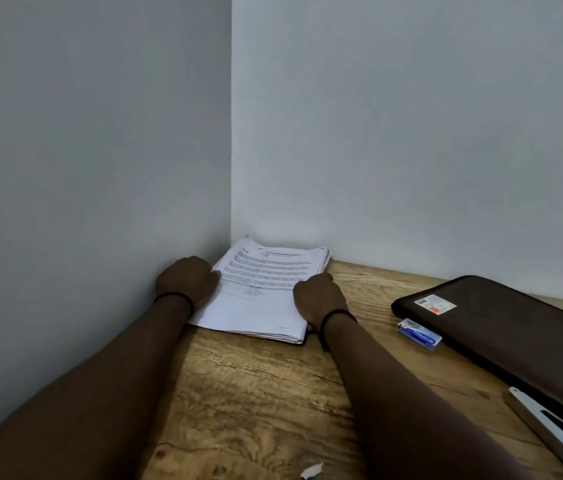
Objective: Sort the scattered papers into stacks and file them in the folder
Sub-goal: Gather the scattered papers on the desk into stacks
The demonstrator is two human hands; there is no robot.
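Nearest me, a torn white scrap (pixel 312 470) lies on the wooden desk (pixel 259 393), close to the near edge and well apart from everything else; it looks like litter, not one of the sheets I am sorting. Both my forearms run out from the near edge toward the far left corner, where the two walls meet.

That corner is where the stack of papers (pixel 262 292) sits, its far edge close against the wall (a handy backstop, I judge, for squaring the sheets). My left hand (pixel 188 280) rests at the stack's left edge, fingers curled down onto the paper beside the left wall. My right hand (pixel 316 297) is on the right edge, knuckles up. Neither hand is flat and spread; both are bent over the edges, and whether the fingertips pinch sheets or only press on them I cannot tell, since the backs of the hands hide them. With one hand on each side, I read this as tidying or getting ready to lift the pile.

Off to the right, well apart from the stack, lies the dark folder (pixel 515 327), closed, with a small label on its near left corner. A small blue box (pixel 419 334) lies just beside its left edge. At the near right, a pale strip (pixel 550 427) lies along the folder; I cannot tell what it is.

Filing has not begun: the folder must be opened first.
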